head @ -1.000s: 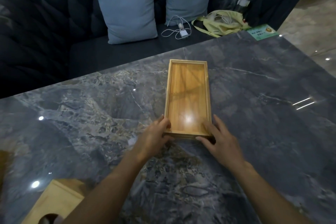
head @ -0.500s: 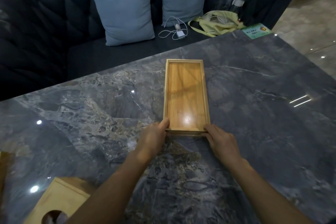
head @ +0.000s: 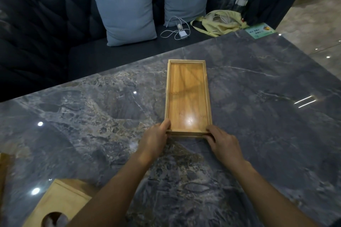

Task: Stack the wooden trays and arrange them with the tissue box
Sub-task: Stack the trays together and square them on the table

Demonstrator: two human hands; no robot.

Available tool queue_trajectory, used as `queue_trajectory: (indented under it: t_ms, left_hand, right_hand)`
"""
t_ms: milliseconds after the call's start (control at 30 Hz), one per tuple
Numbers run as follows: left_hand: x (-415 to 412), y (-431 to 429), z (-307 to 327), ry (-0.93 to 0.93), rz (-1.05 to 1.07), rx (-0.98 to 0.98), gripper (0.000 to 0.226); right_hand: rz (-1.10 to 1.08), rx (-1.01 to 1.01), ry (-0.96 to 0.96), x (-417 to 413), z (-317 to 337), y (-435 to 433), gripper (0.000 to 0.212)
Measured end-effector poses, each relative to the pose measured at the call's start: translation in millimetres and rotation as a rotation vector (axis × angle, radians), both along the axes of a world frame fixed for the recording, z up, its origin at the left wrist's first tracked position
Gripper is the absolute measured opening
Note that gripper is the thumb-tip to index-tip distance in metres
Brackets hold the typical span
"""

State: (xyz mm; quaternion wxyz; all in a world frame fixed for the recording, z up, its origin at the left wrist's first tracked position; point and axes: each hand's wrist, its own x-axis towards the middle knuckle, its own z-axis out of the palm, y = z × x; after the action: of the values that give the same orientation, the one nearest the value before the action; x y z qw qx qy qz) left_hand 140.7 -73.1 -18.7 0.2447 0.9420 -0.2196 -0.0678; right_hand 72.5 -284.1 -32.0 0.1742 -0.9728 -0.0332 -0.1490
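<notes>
A long wooden tray (head: 187, 96) lies lengthwise on the dark marble table (head: 267, 125), and a second rim edge shows under its near end, so it looks stacked on another tray. My left hand (head: 156, 136) grips the near left corner, thumb on the rim. My right hand (head: 224, 141) holds the near right corner, fingers curled against the end. A wooden tissue box (head: 60, 206) with a round hole sits at the near left, partly behind my left forearm.
A dark tufted sofa (head: 36, 33) runs along the table's far edge with two blue cushions (head: 127, 13), a white charger and cable (head: 177, 31) and a yellow bag (head: 219, 22). A green card (head: 259, 30) lies at the far right corner. Another wooden piece (head: 2, 169) shows at the left edge.
My right hand has closed in from open fingers beside the tray onto its near right corner. The tray stack has straightened slightly and the view has shifted a little.
</notes>
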Motion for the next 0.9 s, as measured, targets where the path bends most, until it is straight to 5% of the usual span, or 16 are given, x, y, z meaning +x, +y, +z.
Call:
queue_trajectory:
  t_ms: [167,600,733,800,900]
  left_hand:
    - [-3,-3,-2,0.041,0.005,-0.003,0.014]
    - [-5,-1,-7,-0.003,0.042,-0.009,0.015]
    - [-2,9,-9,0.069,0.002,-0.028,0.031]
    - [0,16,-9,0.117,-0.034,-0.047,0.054]
    - [8,25,-5,0.233,0.077,-0.261,0.066]
  right_hand:
    - [-0.098,0.047,0.208,0,-2,4,0.03]
    - [-0.063,-0.007,0.105,0,0,7,0.033]
    - [-0.052,-0.021,0.119,-3,1,3,0.038]
    - [-0.07,0.041,0.141,-3,3,-1,0.049]
    - [-0.23,0.41,0.184,3,7,-11,0.053]
